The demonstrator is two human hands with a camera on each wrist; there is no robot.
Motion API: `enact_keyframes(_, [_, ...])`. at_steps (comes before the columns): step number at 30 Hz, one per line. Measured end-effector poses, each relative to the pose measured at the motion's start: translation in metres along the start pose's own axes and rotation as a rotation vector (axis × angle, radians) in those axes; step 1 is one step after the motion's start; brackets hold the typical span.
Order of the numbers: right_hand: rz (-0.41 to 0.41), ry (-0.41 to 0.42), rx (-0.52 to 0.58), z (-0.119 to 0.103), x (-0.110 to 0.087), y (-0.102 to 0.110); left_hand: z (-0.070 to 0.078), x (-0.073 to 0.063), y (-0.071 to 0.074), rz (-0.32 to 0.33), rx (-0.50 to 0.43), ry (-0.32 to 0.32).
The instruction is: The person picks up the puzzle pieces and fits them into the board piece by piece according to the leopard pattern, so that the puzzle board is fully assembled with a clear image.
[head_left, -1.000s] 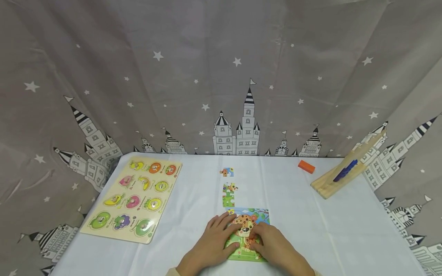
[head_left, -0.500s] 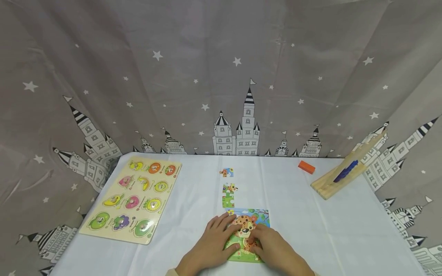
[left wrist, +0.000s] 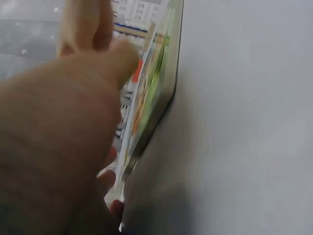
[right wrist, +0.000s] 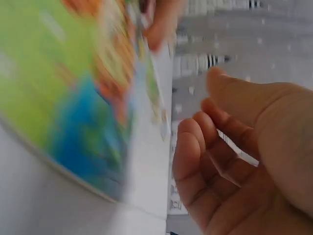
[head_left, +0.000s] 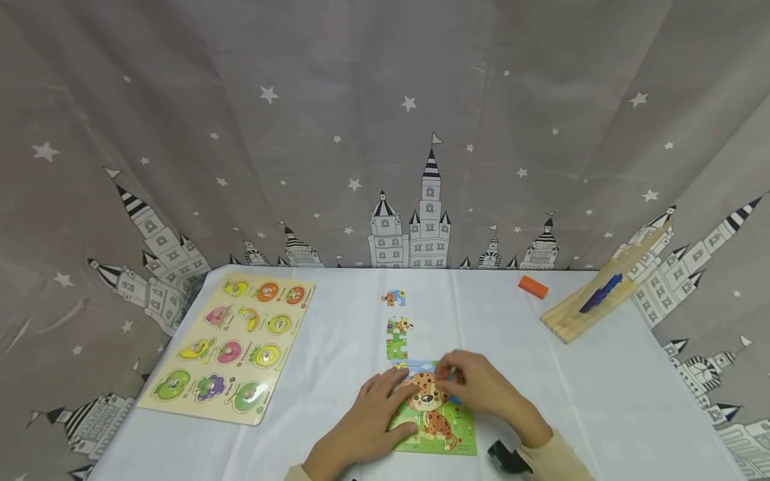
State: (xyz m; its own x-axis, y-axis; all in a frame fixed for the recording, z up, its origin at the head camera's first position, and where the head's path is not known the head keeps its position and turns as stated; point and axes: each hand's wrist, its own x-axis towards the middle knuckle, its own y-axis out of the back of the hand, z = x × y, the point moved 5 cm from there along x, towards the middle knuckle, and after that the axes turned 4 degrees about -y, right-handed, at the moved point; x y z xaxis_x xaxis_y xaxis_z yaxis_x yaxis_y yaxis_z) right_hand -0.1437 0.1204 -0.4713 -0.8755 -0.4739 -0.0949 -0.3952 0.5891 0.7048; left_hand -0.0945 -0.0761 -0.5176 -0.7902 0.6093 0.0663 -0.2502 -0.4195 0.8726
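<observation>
A square jigsaw puzzle of a spotted leopard cub (head_left: 460, 427) lies near the front of the white table. On its left side rests my left hand (head_left: 375, 417), fingers spread and nearly straight across the picture. My right hand (head_left: 478, 384) is over the puzzle's upper right corner. In the right wrist view that hand (right wrist: 234, 161) has bent fingers with the thumb apart from them, and nothing lies between. Beyond the puzzle are loose jigsaw pieces: an upper blue one (head_left: 394, 298), a leopard-face one (head_left: 400, 325) and a green one (head_left: 396, 347).
To the left lies a wooden fruit peg puzzle (head_left: 231, 351). At the back right are an orange-red block (head_left: 533, 287) and a wooden stand (head_left: 577, 310) with a blue part (head_left: 601, 294). A grey castle-print curtain (head_left: 385, 133) closes off the back.
My right hand has lifted from the cub's body and moved up toward the puzzle's far right corner, uncovering the lower right part. The left hand stays in place on the puzzle.
</observation>
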Motion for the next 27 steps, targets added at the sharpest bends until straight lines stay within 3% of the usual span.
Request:
enact_keyframes(3, [0.069, -0.019, -0.028, 0.002, 0.043, 0.023, -0.007, -0.004, 0.005, -0.004, -0.029, 0.016])
enact_keyframes(6, [0.087, -0.070, -0.068, 0.006, 0.090, 0.033, -0.012, -0.008, 0.008, -0.026, -0.017, 0.032])
enact_keyframes(9, [0.092, -0.126, -0.102, 0.010, 0.131, 0.033, -0.015, -0.008, 0.011, -0.061, 0.003, 0.042])
enact_keyframes(13, [0.072, -0.166, -0.191, 0.015, 0.165, 0.020, -0.017, -0.008, 0.013, -0.113, -0.003, 0.058])
enact_keyframes(17, [0.102, -0.197, -0.226, 0.018, 0.177, 0.010, -0.017, -0.008, 0.013, -0.137, -0.008, 0.064])
enact_keyframes(22, [0.203, -0.247, 0.020, 0.019, 0.172, 0.014, -0.018, -0.007, 0.014, -0.126, 0.010, 0.050])
enact_keyframes(24, [0.206, -0.245, 0.111, 0.019, 0.164, 0.017, -0.018, -0.008, 0.014, -0.118, 0.017, 0.048])
enact_keyframes(27, [0.183, -0.211, 0.148, 0.017, 0.146, 0.019, -0.019, -0.009, 0.015, -0.112, 0.012, 0.050])
